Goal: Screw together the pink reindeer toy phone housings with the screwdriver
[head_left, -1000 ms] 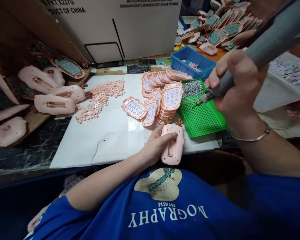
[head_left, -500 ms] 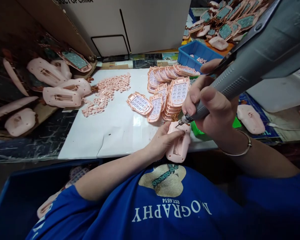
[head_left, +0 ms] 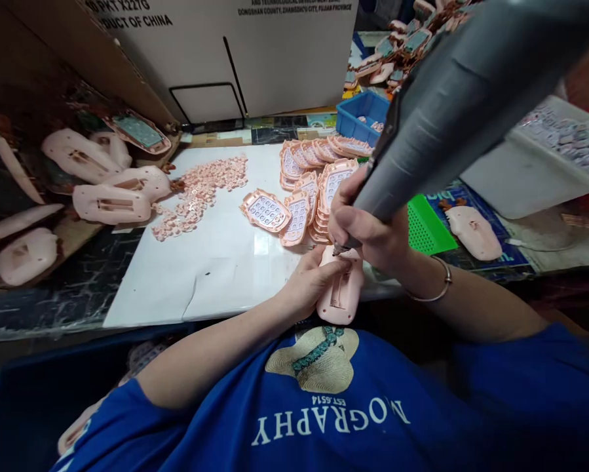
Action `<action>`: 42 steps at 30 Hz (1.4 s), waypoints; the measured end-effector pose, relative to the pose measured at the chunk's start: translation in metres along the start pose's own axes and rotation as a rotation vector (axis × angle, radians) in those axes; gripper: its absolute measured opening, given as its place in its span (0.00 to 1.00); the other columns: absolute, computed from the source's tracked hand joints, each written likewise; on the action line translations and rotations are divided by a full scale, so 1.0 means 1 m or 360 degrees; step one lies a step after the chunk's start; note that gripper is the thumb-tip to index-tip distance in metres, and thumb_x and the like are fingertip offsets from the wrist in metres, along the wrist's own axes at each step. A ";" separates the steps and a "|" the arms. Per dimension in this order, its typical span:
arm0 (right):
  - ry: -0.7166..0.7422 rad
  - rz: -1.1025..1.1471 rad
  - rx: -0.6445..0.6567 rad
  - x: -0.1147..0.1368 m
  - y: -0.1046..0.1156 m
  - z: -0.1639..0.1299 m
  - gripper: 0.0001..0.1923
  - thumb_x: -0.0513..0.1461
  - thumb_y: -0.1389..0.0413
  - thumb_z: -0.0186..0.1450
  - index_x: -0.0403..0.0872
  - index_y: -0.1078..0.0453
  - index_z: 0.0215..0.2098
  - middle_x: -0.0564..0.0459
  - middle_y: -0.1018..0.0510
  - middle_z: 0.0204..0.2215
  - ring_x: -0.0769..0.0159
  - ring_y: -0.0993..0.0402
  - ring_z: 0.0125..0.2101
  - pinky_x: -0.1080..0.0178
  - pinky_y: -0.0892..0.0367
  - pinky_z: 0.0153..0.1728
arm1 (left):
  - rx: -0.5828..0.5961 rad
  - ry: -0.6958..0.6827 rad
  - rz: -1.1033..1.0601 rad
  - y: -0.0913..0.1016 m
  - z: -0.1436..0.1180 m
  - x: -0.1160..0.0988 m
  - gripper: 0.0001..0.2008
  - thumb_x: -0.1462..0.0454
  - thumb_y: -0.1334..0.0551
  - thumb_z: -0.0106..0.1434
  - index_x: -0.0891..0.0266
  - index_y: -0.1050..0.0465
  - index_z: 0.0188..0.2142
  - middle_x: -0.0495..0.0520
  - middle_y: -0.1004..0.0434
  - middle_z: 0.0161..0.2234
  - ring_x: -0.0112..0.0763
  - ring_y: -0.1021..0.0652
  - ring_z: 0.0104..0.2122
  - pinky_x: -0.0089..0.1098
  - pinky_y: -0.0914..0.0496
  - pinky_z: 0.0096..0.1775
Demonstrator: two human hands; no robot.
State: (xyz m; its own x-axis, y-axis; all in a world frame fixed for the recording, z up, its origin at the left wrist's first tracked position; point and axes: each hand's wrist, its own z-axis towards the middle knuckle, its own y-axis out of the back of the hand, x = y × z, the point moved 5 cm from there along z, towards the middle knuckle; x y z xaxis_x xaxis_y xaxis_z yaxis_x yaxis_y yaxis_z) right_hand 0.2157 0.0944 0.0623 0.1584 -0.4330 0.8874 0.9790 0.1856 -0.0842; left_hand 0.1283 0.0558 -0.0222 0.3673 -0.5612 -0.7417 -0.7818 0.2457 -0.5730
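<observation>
My left hand [head_left: 310, 280] grips a pink plastic toy phone casing [head_left: 341, 298], its back side with the long battery recess turned up, at the table's front edge. In my right hand [head_left: 373, 237] is a grey electric screwdriver [head_left: 436, 118], its body slanting up to the right. The screwdriver's tip meets the upper end of the casing; the bit itself is mostly hidden by my fingers. Just beyond the hands lie stacked pink front shells [head_left: 338, 180] with pale keypads. Several small pink parts [head_left: 200, 190] are heaped further left on the white board [head_left: 225, 269].
At left, a cardboard box [head_left: 141, 52] holds pink casings [head_left: 112, 203]. A blue bin [head_left: 360, 115] stands behind the shells. To the right are a green perforated tray [head_left: 426, 226], another casing [head_left: 474, 233] and a white tub [head_left: 500, 170] of small parts.
My right hand and the screwdriver have moved down and left, the screwdriver now steeper and its tip closer against the casing. The view has shifted slightly. My left hand keeps its hold.
</observation>
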 end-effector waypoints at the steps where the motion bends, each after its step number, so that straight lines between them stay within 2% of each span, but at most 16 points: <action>1: 0.0029 0.0100 0.0007 0.003 -0.001 0.003 0.20 0.52 0.35 0.62 0.53 0.37 0.43 0.62 0.34 0.24 0.71 0.34 0.18 0.64 0.34 0.19 | 0.0006 -0.0003 0.0014 -0.001 0.000 -0.001 0.21 0.60 0.26 0.52 0.64 0.27 0.42 0.51 0.20 0.34 0.30 0.22 0.33 0.30 0.30 0.39; 5: 0.0190 0.0289 0.0083 0.030 0.005 0.017 0.17 0.44 0.33 0.62 0.52 0.33 0.45 0.65 0.31 0.22 0.73 0.36 0.15 0.66 0.38 0.16 | -0.0043 0.0052 0.0047 0.000 -0.003 -0.002 0.21 0.60 0.25 0.51 0.64 0.28 0.42 0.51 0.20 0.33 0.30 0.22 0.31 0.29 0.29 0.37; 7: 0.0387 0.0242 -0.0050 0.046 0.022 0.029 0.15 0.42 0.34 0.62 0.52 0.31 0.45 0.64 0.31 0.21 0.73 0.37 0.15 0.65 0.39 0.16 | -0.0069 0.0132 0.0056 0.003 -0.007 -0.002 0.22 0.61 0.25 0.51 0.63 0.28 0.43 0.51 0.20 0.33 0.30 0.21 0.30 0.30 0.28 0.36; 9: 0.0601 0.0089 -0.0301 0.052 0.047 0.042 0.13 0.42 0.33 0.62 0.52 0.29 0.42 0.64 0.31 0.21 0.73 0.37 0.15 0.64 0.40 0.17 | -0.0048 0.0218 0.0069 0.007 -0.013 -0.002 0.22 0.62 0.25 0.51 0.63 0.27 0.43 0.52 0.19 0.33 0.29 0.21 0.30 0.29 0.27 0.35; 12: 0.0674 -0.0133 -0.0596 0.031 0.085 0.064 0.17 0.47 0.30 0.58 0.53 0.31 0.40 0.65 0.33 0.20 0.73 0.37 0.16 0.63 0.41 0.17 | 0.0069 0.0397 0.0034 0.009 -0.023 0.001 0.23 0.63 0.24 0.50 0.64 0.26 0.45 0.54 0.18 0.33 0.30 0.20 0.29 0.29 0.26 0.34; 14: 0.0558 -0.0174 -0.0669 0.005 0.103 0.075 0.24 0.55 0.30 0.55 0.54 0.33 0.38 0.66 0.35 0.17 0.72 0.39 0.13 0.63 0.44 0.15 | 0.0153 0.0537 -0.0026 0.009 -0.028 0.004 0.25 0.65 0.23 0.48 0.66 0.25 0.45 0.56 0.18 0.34 0.31 0.20 0.29 0.30 0.24 0.35; 16: 0.0454 -0.0190 -0.0677 -0.017 0.111 0.081 0.27 0.58 0.31 0.54 0.54 0.35 0.38 0.67 0.35 0.17 0.72 0.39 0.13 0.63 0.44 0.16 | 0.0172 0.0590 -0.0107 0.009 -0.031 0.005 0.25 0.66 0.23 0.47 0.66 0.25 0.45 0.57 0.17 0.35 0.32 0.19 0.31 0.30 0.23 0.36; 19: 0.0363 -0.0201 -0.0624 -0.034 0.108 0.082 0.27 0.59 0.32 0.55 0.55 0.37 0.39 0.67 0.34 0.18 0.71 0.38 0.15 0.62 0.40 0.19 | 0.0117 0.0479 -0.0195 0.009 -0.028 0.001 0.22 0.66 0.25 0.51 0.66 0.24 0.46 0.59 0.17 0.37 0.35 0.18 0.34 0.32 0.22 0.38; 23: 0.0285 -0.0195 -0.0602 -0.037 0.099 0.080 0.28 0.60 0.31 0.54 0.57 0.36 0.40 0.65 0.35 0.19 0.68 0.37 0.16 0.60 0.37 0.22 | 0.0038 0.0318 -0.0212 0.009 -0.023 -0.004 0.19 0.65 0.27 0.55 0.66 0.25 0.46 0.60 0.16 0.38 0.36 0.17 0.35 0.32 0.22 0.39; 28: 0.0251 -0.0304 -0.0620 -0.043 0.098 0.080 0.29 0.64 0.35 0.55 0.55 0.36 0.40 0.63 0.36 0.20 0.66 0.35 0.17 0.59 0.36 0.22 | 0.0017 0.0298 -0.0183 0.009 -0.023 -0.003 0.18 0.65 0.28 0.56 0.66 0.26 0.46 0.61 0.16 0.39 0.37 0.17 0.35 0.33 0.22 0.39; 32: 0.0296 -0.0261 -0.0624 -0.047 0.100 0.080 0.27 0.62 0.34 0.55 0.56 0.36 0.39 0.64 0.36 0.18 0.67 0.36 0.15 0.61 0.36 0.19 | -0.0010 0.0299 -0.0170 0.010 -0.023 -0.002 0.20 0.65 0.28 0.56 0.67 0.26 0.47 0.61 0.16 0.40 0.38 0.17 0.36 0.34 0.22 0.39; 37: 0.0235 -0.0297 -0.0619 -0.048 0.099 0.077 0.27 0.62 0.36 0.57 0.55 0.36 0.39 0.62 0.34 0.21 0.68 0.33 0.17 0.62 0.36 0.19 | -0.0021 0.0257 -0.0156 0.009 -0.022 -0.002 0.17 0.64 0.29 0.57 0.67 0.25 0.45 0.61 0.16 0.39 0.36 0.18 0.35 0.33 0.23 0.40; 42: 0.0328 -0.0162 -0.0632 -0.040 0.097 0.076 0.25 0.56 0.33 0.56 0.52 0.36 0.40 0.65 0.34 0.19 0.69 0.36 0.15 0.62 0.37 0.20 | -0.0072 0.0232 -0.0143 0.007 -0.022 -0.002 0.17 0.64 0.29 0.58 0.67 0.26 0.46 0.61 0.16 0.39 0.35 0.18 0.34 0.32 0.23 0.38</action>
State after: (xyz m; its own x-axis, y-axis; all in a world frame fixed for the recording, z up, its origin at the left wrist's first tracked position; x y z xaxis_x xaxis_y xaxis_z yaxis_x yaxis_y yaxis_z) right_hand 0.2947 0.1971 0.0533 0.0417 -0.6053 0.7949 0.9578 -0.2023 -0.2042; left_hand 0.1107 0.0410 -0.0167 0.3626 -0.6887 -0.6279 -0.7722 0.1553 -0.6161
